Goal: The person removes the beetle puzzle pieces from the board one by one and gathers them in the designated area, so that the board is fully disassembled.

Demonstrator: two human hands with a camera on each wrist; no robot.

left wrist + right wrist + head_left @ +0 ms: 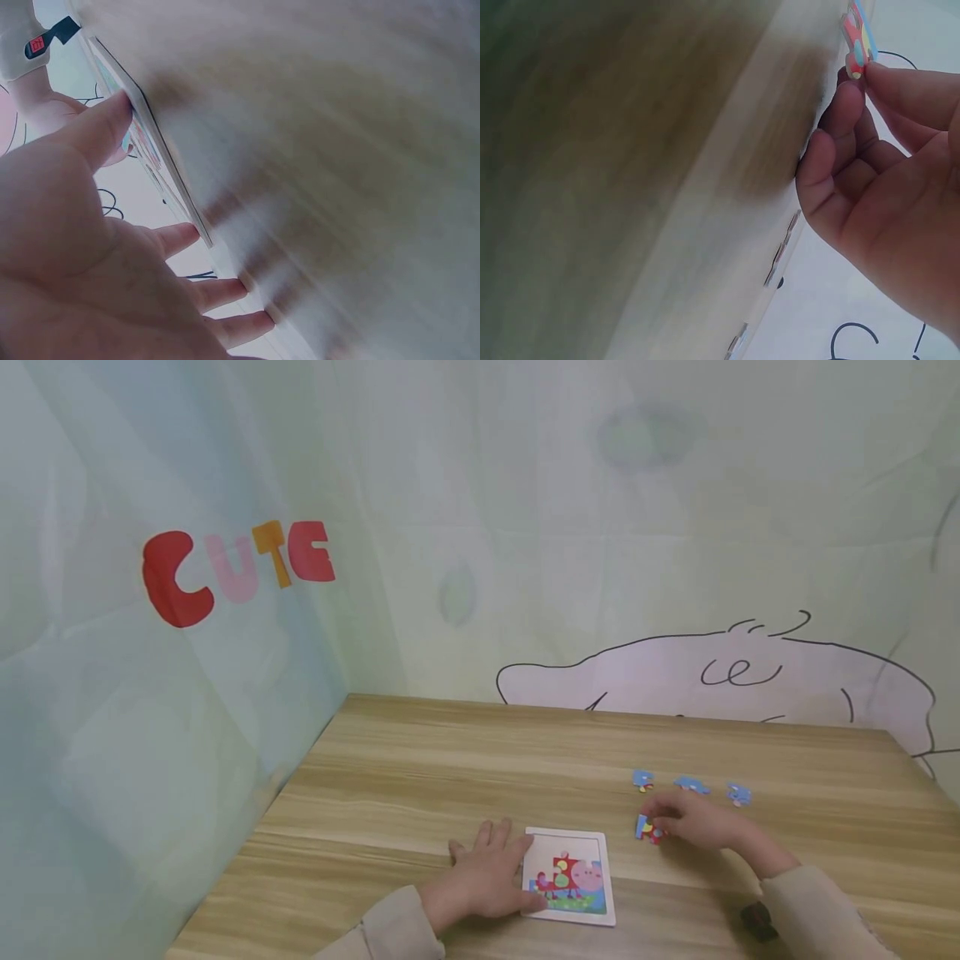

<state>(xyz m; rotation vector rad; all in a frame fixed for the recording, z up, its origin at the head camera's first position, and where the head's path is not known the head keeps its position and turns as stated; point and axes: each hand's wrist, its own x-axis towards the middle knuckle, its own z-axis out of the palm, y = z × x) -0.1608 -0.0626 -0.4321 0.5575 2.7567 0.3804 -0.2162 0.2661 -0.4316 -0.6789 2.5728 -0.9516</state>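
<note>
A white-framed puzzle board (609, 893) lies on the table, its lower part filled with pieces showing a pink pig in red on grass. My left hand (483, 872) rests at the board's left side with fingers spread, thumb and index fingertip on its edge. To the right of the board, my right hand (693, 821) pinches a red, blue and yellow puzzle piece (649, 829) between thumb and fingers. In the right wrist view that puzzle piece (860, 41) stands out past the fingertips, the other fingers curled below.
Behind the right hand lie three loose blue puzzle pieces: one on the left (642, 779), a middle one (692, 786) and one on the right (738, 793). A small dark object (759, 921) is by the right sleeve. Printed cloth hangs behind the wooden table (420, 760).
</note>
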